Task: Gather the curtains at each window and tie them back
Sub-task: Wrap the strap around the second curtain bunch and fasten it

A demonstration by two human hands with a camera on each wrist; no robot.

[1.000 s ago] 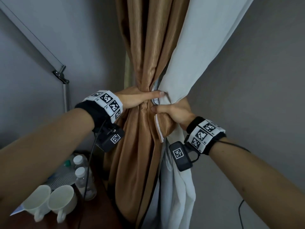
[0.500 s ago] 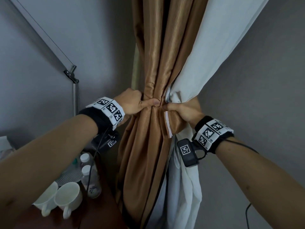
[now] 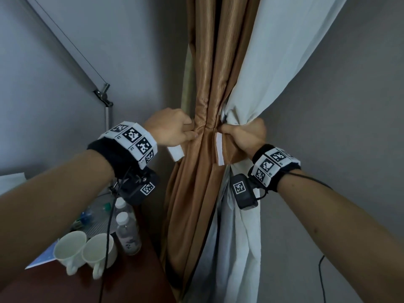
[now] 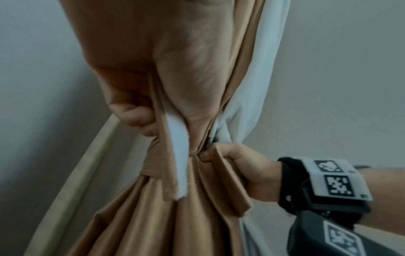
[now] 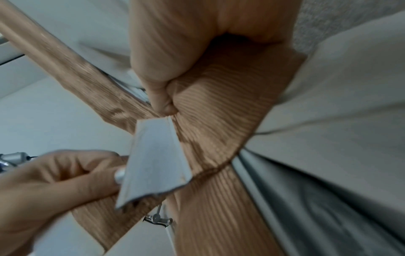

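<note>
A brown curtain (image 3: pixel 209 68) and a white curtain (image 3: pixel 277 62) hang bunched together at a waist between my hands. My left hand (image 3: pixel 175 127) grips one end of the brown tieback band; its white fastening strip (image 3: pixel 175 153) hangs below the fingers. My right hand (image 3: pixel 242 136) grips the other end, whose white strip (image 3: pixel 219 149) points down. In the left wrist view my left fingers (image 4: pixel 136 117) pinch the band beside its white strip (image 4: pixel 177 155), with the right hand (image 4: pixel 243 166) opposite. The right wrist view shows my right thumb (image 5: pixel 157 86) on brown cloth above a white strip (image 5: pixel 153 155).
Two white cups (image 3: pixel 72 252) and water bottles (image 3: pixel 126 232) stand on a dark wooden table (image 3: pixel 131 285) at lower left. A metal rod with a joint (image 3: pixel 105 99) runs along the left wall. A grey wall (image 3: pixel 349 127) is to the right.
My hands, which met thumb to thumb on the gathered curtain, have drawn apart. Both tieback ends with their white strips now show.
</note>
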